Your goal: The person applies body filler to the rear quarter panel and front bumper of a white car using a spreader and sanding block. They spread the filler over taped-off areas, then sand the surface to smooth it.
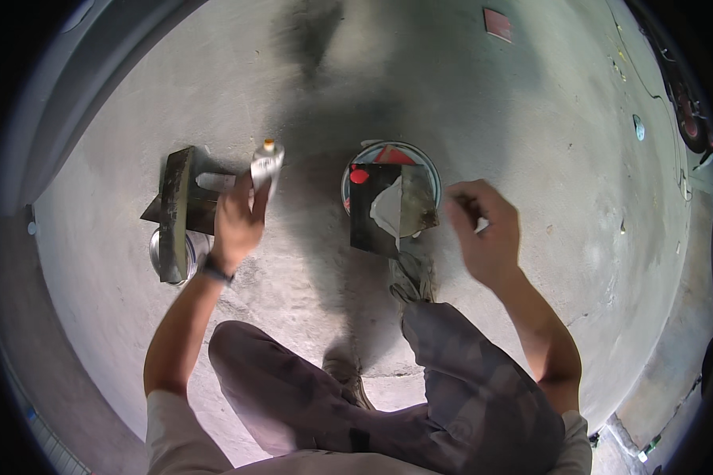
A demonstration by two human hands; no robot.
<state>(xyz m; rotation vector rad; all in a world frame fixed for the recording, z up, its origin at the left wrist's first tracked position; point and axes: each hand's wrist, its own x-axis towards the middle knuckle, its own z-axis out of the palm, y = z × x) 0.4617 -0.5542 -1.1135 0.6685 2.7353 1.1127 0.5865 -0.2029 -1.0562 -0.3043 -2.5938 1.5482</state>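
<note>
My left hand (239, 218) grips a silvery tube (268, 162) with an orange top, held upright. Beside it on the left, dark metal scrapers (174, 210) lie over a round tin (157, 257), with a pale cylindrical object (212, 181) among them. In the middle, a dark square board (364, 218) rests on a round container (396, 149). It carries a grey paste (387, 207), a red dab (359, 176) and a dull metal blade (416, 198). My right hand (483, 229) is just right of the board, fingers curled around something small I cannot make out.
My bent legs (475, 396) and shoes (412, 281) are below on the concrete floor (578, 198). A reddish square piece (497, 24) lies farther off. A cable (650, 87) and dark wheeled equipment (685, 111) line the right side, and a curved grey edge (87, 79) runs at upper left.
</note>
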